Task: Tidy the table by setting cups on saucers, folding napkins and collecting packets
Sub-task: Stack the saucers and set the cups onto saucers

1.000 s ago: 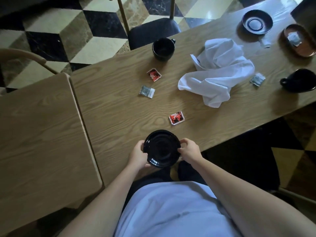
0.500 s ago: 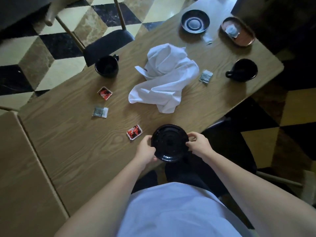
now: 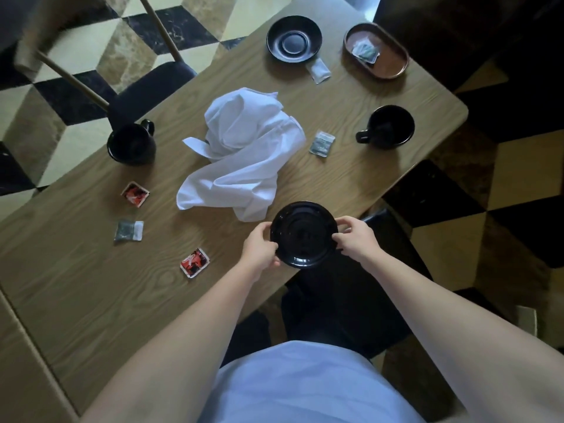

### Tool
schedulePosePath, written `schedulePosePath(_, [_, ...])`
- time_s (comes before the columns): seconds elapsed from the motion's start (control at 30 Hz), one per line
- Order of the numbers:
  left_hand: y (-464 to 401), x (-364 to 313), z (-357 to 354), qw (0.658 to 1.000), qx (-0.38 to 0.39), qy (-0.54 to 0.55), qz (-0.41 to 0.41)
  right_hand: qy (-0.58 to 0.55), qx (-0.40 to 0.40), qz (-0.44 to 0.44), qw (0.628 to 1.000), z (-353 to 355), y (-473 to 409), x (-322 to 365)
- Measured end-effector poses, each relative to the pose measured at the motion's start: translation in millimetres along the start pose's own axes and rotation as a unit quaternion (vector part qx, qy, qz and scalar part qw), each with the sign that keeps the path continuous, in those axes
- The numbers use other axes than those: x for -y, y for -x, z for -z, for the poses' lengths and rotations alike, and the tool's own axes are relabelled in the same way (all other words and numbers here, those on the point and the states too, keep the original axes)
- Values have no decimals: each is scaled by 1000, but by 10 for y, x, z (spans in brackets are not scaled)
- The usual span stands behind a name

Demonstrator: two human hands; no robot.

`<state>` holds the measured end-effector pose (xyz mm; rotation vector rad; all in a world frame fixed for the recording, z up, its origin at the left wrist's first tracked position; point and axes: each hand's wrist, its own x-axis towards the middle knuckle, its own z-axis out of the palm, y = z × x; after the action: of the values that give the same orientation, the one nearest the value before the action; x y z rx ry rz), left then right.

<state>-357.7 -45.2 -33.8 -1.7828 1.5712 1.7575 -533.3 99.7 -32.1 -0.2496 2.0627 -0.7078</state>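
Note:
Both hands hold a black saucer (image 3: 303,235) by its rim at the table's near edge: my left hand (image 3: 259,248) on its left side, my right hand (image 3: 354,238) on its right. A crumpled white napkin (image 3: 241,157) lies just beyond it. One black cup (image 3: 131,144) stands at the far left, another black cup (image 3: 387,127) at the right. A second black saucer (image 3: 294,39) sits at the far side. Red packets (image 3: 135,193) (image 3: 194,262) and grey packets (image 3: 128,230) (image 3: 321,142) (image 3: 319,70) lie scattered.
A brown oval tray (image 3: 393,64) at the far right holds a packet (image 3: 365,52). The wooden table (image 3: 91,285) butts against a second table at the left. A dark chair (image 3: 146,87) stands beyond it, another chair (image 3: 427,190) at the near right edge.
The view has swung to the right, so the table's right end now shows. Both hands have kept hold of the saucer and carried it rightward along the near edge, closer to the napkin.

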Motion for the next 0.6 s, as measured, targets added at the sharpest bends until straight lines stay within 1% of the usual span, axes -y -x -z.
schedulePosePath(0.17, [-55, -50, 28, 1000, -19, 7, 19, -9, 21, 4, 1000, -28, -115, 7])
schedulePosePath(0.6, [-68, 58, 100, 999, -40, 18, 12, -23, 52, 12, 998, -191, -164, -17])
